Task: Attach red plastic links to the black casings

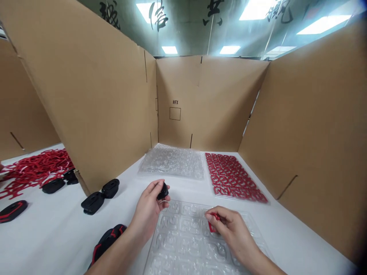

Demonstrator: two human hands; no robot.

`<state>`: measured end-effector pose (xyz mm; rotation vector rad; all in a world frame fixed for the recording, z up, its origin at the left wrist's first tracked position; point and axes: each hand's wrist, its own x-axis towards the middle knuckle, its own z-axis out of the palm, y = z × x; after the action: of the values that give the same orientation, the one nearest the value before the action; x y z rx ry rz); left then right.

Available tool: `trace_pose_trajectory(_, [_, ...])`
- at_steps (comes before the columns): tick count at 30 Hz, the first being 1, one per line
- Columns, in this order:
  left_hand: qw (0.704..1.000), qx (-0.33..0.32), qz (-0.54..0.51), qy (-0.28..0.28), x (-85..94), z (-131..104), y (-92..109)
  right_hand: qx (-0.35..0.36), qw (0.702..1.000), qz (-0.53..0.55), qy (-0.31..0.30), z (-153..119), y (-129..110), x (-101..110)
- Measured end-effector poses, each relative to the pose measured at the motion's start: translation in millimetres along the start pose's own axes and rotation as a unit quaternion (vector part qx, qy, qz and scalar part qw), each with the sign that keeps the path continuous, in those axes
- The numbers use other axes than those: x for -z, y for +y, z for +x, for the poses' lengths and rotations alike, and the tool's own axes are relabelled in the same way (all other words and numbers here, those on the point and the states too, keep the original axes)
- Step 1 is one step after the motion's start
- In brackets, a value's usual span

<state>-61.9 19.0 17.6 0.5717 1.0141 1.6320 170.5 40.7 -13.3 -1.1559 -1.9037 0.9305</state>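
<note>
Above the near tray (190, 226), a transparent moulded sheet on the white table (57, 240), we hold one red piece (213, 227) in our right hand (229, 227), its thumb and fingers pinched on it. Our left hand (151, 200), just beyond the tray's left edge, grips one black part (163, 192) between thumb and curled fingers.

To our left we count two plain black shells (93, 203) close together by the end of the left cardboard panel (94, 103), two black pieces (53, 185) past that end, and one red-trimmed black shell (13, 211) farther out. A black-and-red cluster (107, 240) lies beside our left forearm, which covers some of it, so we cannot count its members. One heap of red strips (40, 168) spreads at far left; its strips overlap too much for us to number.

Farther back we see one pile of transparent plastic (173, 162) and, to its right, one tray filled with rows of red pieces (229, 175). Left panel, back panel (206, 103) and right panel (312, 141) wall us in on three sides; the left one stands between our near tray and the heap.
</note>
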Motion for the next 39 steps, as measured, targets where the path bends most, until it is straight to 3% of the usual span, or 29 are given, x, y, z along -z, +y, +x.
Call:
trace_pose_trajectory(4, [1.0, 0.019, 0.018, -0.017, -3.3, -3.9, -8.9, -0.041, 0.999, -0.002, -0.027, 2.5, -7.4, -1.2])
trace_pose_trajectory(7, [1.0, 0.006, 0.006, 0.016, -3.6, -4.5, -11.0, -0.048, 0.994, -0.056, -0.074, 6.7, -17.5, 2.1])
trace_pose_trajectory(10, [0.999, -0.001, -0.017, 0.052, -2.0, -1.6, -10.2, -0.033, 0.988, -0.114, -0.101, 15.1, -29.3, 4.1])
trace_pose_trajectory(13, [0.998, -0.007, -0.028, 0.051, -0.5, 2.5, -7.2, -0.011, 0.984, -0.141, -0.111, 29.4, -42.1, -0.5])
trace_pose_trajectory(19, [0.997, -0.009, -0.029, 0.069, 3.1, 9.7, 3.0, 0.066, 0.981, -0.153, -0.102, 62.4, -57.9, -28.9])
trace_pose_trajectory(26, [1.0, 0.019, 0.001, -0.002, 6.1, 11.5, -0.8, 0.041, 0.997, -0.01, -0.065, 67.7, -25.6, -56.8])
trace_pose_trajectory(29, [1.0, 0.011, 0.008, 0.026, 5.8, 10.6, 0.2, 0.025, 0.998, 0.041, -0.026, 68.8, -13.9, -56.0])
trace_pose_trajectory(33, [0.996, -0.008, 0.07, 0.049, 4.9, 9.8, 5.6, 0.04, 0.997, 0.061, 0.023, 70.5, -13.3, -51.2])
trace_pose_trajectory(36, [0.991, -0.026, 0.13, 0.034, 3.1, 8.6, 8.1, 0.042, 0.998, 0.052, 0.023, 69.4, -13.5, -51.9])
trace_pose_trajectory(39, [0.987, 0.006, 0.162, 0.002, 0.4, 6.2, 7.6, 0.047, 0.998, 0.033, 0.015, 67.7, -11.6, -53.7])
